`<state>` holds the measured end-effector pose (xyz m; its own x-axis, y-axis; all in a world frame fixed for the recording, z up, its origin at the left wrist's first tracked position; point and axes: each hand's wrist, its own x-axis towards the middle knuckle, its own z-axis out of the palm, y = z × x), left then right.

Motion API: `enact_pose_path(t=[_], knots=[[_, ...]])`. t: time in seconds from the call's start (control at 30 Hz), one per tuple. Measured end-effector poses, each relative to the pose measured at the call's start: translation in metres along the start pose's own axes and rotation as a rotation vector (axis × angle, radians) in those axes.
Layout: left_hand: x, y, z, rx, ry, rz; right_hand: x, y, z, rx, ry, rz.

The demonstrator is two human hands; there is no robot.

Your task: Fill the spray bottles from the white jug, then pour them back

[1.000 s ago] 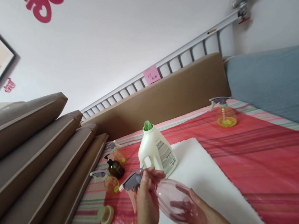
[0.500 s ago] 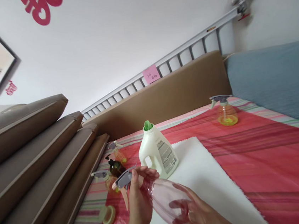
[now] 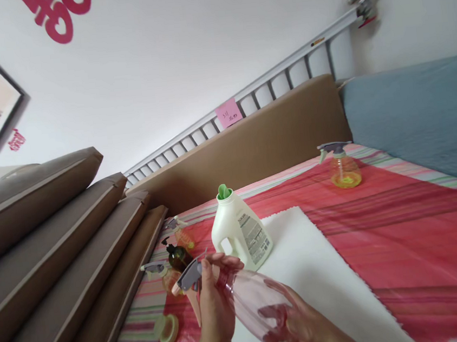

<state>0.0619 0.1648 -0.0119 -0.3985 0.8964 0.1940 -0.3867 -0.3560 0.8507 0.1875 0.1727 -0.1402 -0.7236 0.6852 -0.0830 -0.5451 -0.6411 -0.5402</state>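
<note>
I hold a clear pink spray bottle point(image 3: 253, 304) tilted above a white cloth point(image 3: 304, 272). My left hand point(image 3: 214, 308) is wrapped round its neck, just under the grey trigger head point(image 3: 188, 277). My right hand point(image 3: 306, 329) cups the bottle's body from below, fingers showing through the plastic. Behind the bottle stands a white detergent jug point(image 3: 239, 232) with a green spout.
Small spray bottles point(image 3: 176, 236) and a dark pump bottle point(image 3: 177, 257) stand at the left on the red striped cover. A yellowish lid point(image 3: 166, 328) lies near them. Another orange spray bottle point(image 3: 342, 167) stands far right. Brown cushions point(image 3: 57, 249) are stacked at the left.
The bottle and both hands have shifted slightly left and its trigger head has tilted; the view has drifted a little.
</note>
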Motion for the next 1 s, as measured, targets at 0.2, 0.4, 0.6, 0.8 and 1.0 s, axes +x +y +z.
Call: enact_pose_path(t=[0.2, 0.4, 0.6, 0.8, 1.0], knots=[[-0.002, 0.002, 0.003, 0.026, -0.002, -0.065, -0.027, -0.023, 0.025, 0.095, 0.025, 0.134], [-0.001, 0.003, -0.002, -0.035, -0.026, -0.126, -0.028, -0.024, 0.029, 0.123, 0.023, 0.108], [-0.002, 0.000, -0.004, 0.005, 0.045, -0.102, -0.012, -0.014, 0.016, -0.184, 0.062, 0.010], [-0.005, -0.004, 0.000, 0.088, 0.046, -0.024, -0.012, -0.015, 0.014, -0.243, 0.144, -0.122], [-0.009, -0.008, 0.002, -0.002, -0.116, -0.120, -0.032, -0.030, 0.031, 0.185, 0.190, 0.259]])
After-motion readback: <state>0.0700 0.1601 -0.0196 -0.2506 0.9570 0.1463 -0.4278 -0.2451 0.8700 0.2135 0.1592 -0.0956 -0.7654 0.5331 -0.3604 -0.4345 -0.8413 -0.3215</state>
